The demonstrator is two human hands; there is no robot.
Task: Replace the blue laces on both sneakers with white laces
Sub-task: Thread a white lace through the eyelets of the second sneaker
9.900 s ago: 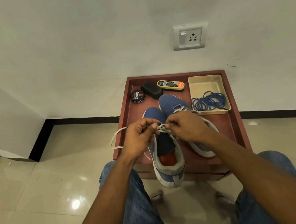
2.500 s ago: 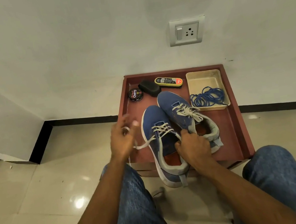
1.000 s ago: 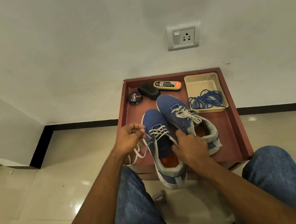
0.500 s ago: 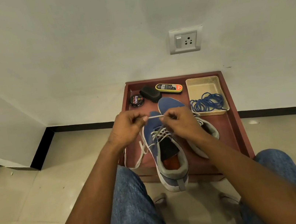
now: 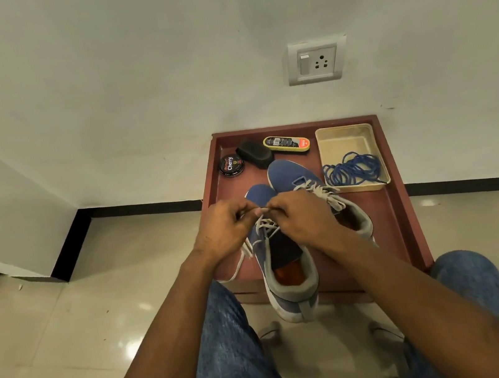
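A shallow, reddish-brown wooden tray [image 5: 400, 197] with a raised rim sits on glossy cream floor tiles [image 5: 68, 332] against a matt white wall [image 5: 126, 77]. Two blue fabric sneakers with grey padded collars lie in it: the near sneaker [image 5: 288, 277] points toward 12 o'clock with its white rubber heel hanging over the tray's front edge, and the far sneaker [image 5: 292, 175] lies just at its 1 o'clock, already threaded with flat white laces. Above the near sneaker's tongue the left hand [image 5: 221, 235] and right hand [image 5: 303, 219] meet, fingers curled, each pinching a short stretch of the flat white lace [image 5: 262, 224] between thumb and fingertips; one loose end trails off over the tray's left rim. At 2 o'clock in the tray a cream plastic rectangular dish [image 5: 345, 141] holds a loose coil of thin round blue laces [image 5: 353, 169]. Along the back edge sit a round black polish tin [image 5: 231, 165], a black oblong sponge [image 5: 254, 153] and a yellow oval applicator [image 5: 286, 143]. A white socket plate [image 5: 316, 60] is on the wall. Half a second ago the hands held the lace stretched taut between them; now they are closer together, nearly touching.
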